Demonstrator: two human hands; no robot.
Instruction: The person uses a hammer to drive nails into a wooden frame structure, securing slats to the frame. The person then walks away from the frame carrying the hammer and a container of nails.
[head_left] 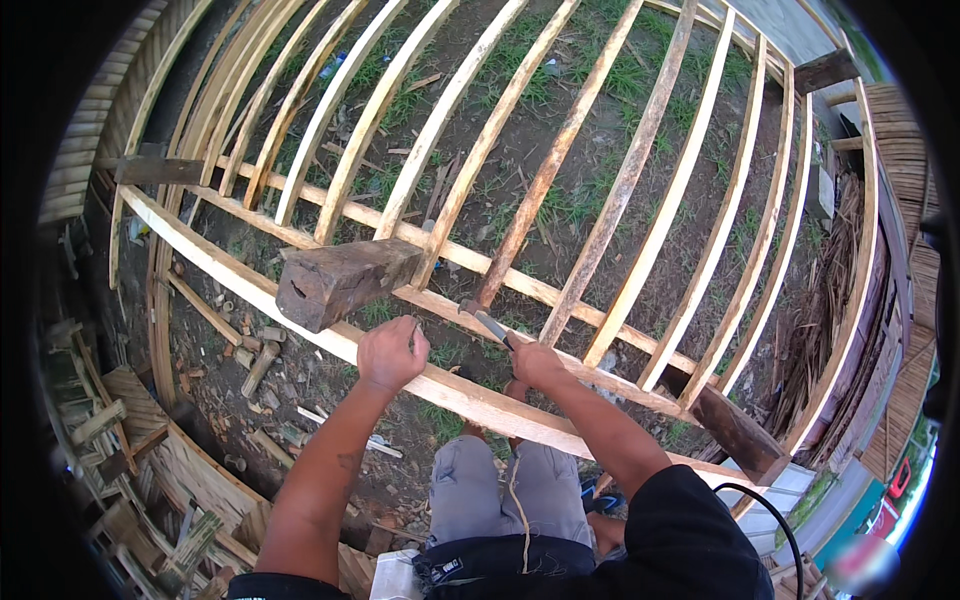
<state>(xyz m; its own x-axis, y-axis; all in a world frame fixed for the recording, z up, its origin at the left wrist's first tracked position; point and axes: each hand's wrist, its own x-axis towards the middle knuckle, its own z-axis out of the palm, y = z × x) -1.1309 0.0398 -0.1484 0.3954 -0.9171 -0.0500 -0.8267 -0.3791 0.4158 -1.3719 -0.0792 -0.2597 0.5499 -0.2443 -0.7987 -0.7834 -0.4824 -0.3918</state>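
Observation:
My right hand (538, 364) is wrapped round the handle of a hammer (492, 326). The hammer's head lies close to the end of a brown-stained wooden slat (535, 205), by the long crosspiece it meets. My left hand (392, 354) is closed just above the pale near beam (470, 398); a small dark thing shows at its fingers, too small to name. Left of that hand, the cut end of a thick dark timber post (345, 282) sticks up between the near beam and the crosspiece.
Several pale slats (690, 195) run away from me across the frame, with grassy soil below. Another dark post (740, 435) stands at the right corner. Loose bamboo offcuts (262, 368) lie on the ground at left, near a pile of wood scraps (150, 520). A black cable (775, 510) curves at lower right.

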